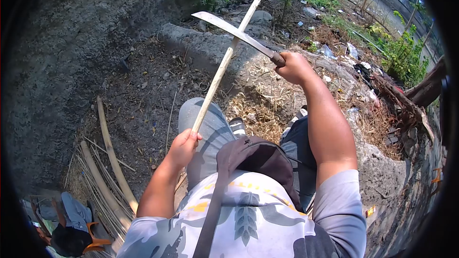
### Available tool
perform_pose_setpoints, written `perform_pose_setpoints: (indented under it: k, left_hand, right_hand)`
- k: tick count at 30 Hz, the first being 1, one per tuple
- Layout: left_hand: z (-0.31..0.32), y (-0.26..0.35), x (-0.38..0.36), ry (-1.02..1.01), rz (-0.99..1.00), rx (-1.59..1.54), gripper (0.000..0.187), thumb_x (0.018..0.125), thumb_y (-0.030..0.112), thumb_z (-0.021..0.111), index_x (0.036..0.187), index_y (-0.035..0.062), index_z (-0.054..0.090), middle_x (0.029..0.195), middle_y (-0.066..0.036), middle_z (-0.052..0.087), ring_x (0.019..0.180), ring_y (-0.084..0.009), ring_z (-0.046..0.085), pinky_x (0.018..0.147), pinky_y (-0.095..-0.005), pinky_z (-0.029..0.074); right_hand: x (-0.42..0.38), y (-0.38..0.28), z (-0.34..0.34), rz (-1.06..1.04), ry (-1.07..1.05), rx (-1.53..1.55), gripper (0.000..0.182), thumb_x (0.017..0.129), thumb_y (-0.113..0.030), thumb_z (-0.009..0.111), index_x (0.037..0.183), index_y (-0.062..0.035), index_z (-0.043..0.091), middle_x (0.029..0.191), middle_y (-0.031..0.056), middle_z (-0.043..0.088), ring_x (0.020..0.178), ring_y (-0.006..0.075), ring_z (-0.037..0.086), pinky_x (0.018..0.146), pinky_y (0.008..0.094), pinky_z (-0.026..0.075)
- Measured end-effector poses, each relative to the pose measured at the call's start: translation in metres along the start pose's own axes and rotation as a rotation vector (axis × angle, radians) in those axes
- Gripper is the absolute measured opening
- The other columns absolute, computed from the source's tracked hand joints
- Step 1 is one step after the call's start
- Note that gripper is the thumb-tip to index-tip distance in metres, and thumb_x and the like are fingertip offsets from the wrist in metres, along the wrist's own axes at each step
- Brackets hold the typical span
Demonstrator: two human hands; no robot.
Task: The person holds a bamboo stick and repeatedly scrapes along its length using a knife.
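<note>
My left hand (pixel 183 149) is closed around the lower end of a long, pale peeled stick (pixel 213 89), which slants up and away past my knee. Part way up, the stick has a step, and a thinner length runs on to its far tip. My right hand (pixel 293 68) grips the dark handle of a machete (pixel 251 41). Its long curved blade points up and left and crosses the far part of the stick in this view. Below my hands, a dark shoulder bag (pixel 260 156) rests on my lap.
Bamboo poles (pixel 111 155) and thin strips lie at the left. A person (pixel 71 231) sits at the lower left by an orange chair (pixel 97 241). Pale shavings (pixel 256 114) cover the ground before my feet. A rough wall (pixel 71 57) rises on the left; litter and plants spread at right.
</note>
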State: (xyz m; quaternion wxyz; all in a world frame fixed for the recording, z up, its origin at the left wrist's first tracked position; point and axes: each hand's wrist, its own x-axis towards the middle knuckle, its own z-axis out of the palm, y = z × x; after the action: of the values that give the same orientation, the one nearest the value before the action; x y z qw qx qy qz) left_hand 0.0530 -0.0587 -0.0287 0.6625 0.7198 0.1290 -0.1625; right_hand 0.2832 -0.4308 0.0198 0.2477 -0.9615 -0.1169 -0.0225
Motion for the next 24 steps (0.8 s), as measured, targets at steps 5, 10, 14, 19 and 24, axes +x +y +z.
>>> perform_pose_setpoints:
  k: [5, 10, 14, 19, 24]
  left_hand:
    - [0.017, 0.018, 0.011, -0.066, 0.027, -0.087, 0.025, 0.114, 0.024, 0.045, 0.103, 0.0075, 0.061, 0.074, 0.007, 0.045, 0.060, -0.0026, 0.037, 0.052, -0.0212, 0.031]
    - [0.011, 0.027, 0.002, -0.109, 0.056, -0.029, 0.026, 0.114, 0.025, 0.045, 0.104, 0.0072, 0.061, 0.073, 0.007, 0.045, 0.061, -0.0036, 0.037, 0.054, -0.0218, 0.032]
    - [0.019, 0.032, 0.011, -0.122, 0.091, -0.032, 0.026, 0.114, 0.027, 0.046, 0.105, 0.0079, 0.060, 0.073, 0.008, 0.043, 0.059, -0.0030, 0.035, 0.053, -0.0213, 0.030]
    - [0.028, 0.035, 0.017, -0.096, 0.027, -0.059, 0.026, 0.114, 0.031, 0.045, 0.106, 0.0101, 0.058, 0.072, 0.010, 0.040, 0.056, -0.0015, 0.032, 0.050, -0.0212, 0.027]
    - [0.037, 0.034, 0.025, -0.064, 0.047, -0.090, 0.028, 0.114, 0.032, 0.044, 0.106, 0.0097, 0.058, 0.073, 0.009, 0.040, 0.055, -0.0013, 0.031, 0.047, -0.0215, 0.025]
  right_hand:
    - [-0.029, -0.060, 0.017, -0.412, -0.046, -0.200, 0.018, 0.076, -0.022, 0.077, 0.090, -0.0126, 0.071, 0.083, 0.0155, 0.073, 0.083, 0.0399, 0.072, 0.076, 0.0508, 0.057]
    - [-0.029, -0.053, 0.005, -0.461, -0.029, -0.182, 0.013, 0.073, -0.020, 0.074, 0.082, -0.0124, 0.067, 0.074, 0.0148, 0.070, 0.077, 0.0397, 0.071, 0.071, 0.0525, 0.057]
    - [-0.023, -0.045, 0.013, -0.461, 0.061, -0.216, 0.010, 0.075, -0.019, 0.072, 0.081, -0.0122, 0.068, 0.075, 0.0151, 0.070, 0.077, 0.0399, 0.071, 0.070, 0.0523, 0.057]
    - [-0.028, -0.054, 0.005, -0.426, 0.022, -0.270, 0.012, 0.075, -0.020, 0.074, 0.082, -0.0131, 0.069, 0.075, 0.0135, 0.071, 0.078, 0.0383, 0.072, 0.071, 0.0513, 0.058]
    - [-0.033, -0.076, 0.015, -0.533, 0.003, -0.296, 0.014, 0.073, -0.020, 0.075, 0.084, -0.0148, 0.069, 0.078, 0.0110, 0.073, 0.081, 0.0349, 0.074, 0.074, 0.0493, 0.059]
